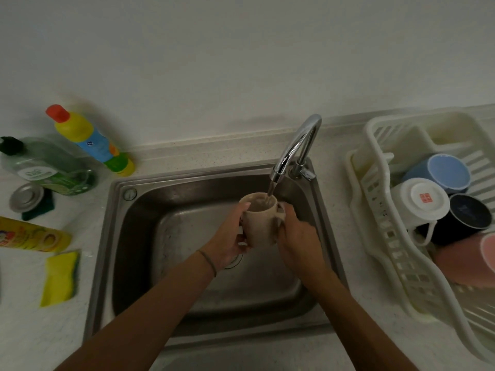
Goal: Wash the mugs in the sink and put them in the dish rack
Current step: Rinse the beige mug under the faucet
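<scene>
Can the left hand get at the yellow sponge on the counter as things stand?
Probably not right away: the left hand grips the beige mug under the running tap. The path to the yellow sponge looks unobstructed once it lets go.

A mug (259,220) was held over the sink (139,236) between the left hand (227,242) and right hand (297,236), under the faucet (297,148). Right of the grip, a dish rack (388,250) held inverted mugs (420,202); left, bottles (88,140) and a sponge (60,278) lay on the counter (80,210).
</scene>
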`<state>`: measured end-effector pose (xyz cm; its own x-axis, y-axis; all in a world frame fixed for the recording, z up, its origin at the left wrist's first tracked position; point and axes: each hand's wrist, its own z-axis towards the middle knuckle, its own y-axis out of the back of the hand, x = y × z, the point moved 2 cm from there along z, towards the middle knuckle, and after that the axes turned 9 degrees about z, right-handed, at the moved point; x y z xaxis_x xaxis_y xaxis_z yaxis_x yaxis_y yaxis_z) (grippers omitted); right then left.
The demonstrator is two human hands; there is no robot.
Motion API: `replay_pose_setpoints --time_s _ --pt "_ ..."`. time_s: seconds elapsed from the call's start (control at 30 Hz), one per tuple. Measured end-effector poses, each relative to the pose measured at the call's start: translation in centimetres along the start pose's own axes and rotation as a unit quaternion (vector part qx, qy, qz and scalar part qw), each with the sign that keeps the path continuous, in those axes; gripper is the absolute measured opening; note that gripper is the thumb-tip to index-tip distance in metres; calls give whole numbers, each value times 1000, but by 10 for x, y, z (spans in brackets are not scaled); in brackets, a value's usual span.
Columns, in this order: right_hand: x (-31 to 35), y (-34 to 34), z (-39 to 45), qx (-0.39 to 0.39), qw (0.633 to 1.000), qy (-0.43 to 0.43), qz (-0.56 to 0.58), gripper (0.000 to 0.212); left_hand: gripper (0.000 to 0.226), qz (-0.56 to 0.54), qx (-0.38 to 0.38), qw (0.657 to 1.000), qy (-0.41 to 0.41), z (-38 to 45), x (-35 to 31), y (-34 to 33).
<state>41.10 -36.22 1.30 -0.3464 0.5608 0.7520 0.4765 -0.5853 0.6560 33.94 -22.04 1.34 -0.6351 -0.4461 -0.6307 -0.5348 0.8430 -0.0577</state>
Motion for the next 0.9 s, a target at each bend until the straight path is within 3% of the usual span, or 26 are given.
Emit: replay_pose_setpoints --time_s 0.17,0.27,0.67,0.9 --pt "-8 -14 -7 19 999 -18 18 16 71 24 -12 999 45 8 30 7" --pt "-9 -22 -13 44 997 -49 50 20 90 56 -27 996 63 9 41 17" --pt "-29 -59 -42 88 956 -189 205 18 72 176 -25 981 73 2 64 39" --pt "-23 -66 -52 112 885 -323 315 20 48 275 -38 959 57 -11 61 45"
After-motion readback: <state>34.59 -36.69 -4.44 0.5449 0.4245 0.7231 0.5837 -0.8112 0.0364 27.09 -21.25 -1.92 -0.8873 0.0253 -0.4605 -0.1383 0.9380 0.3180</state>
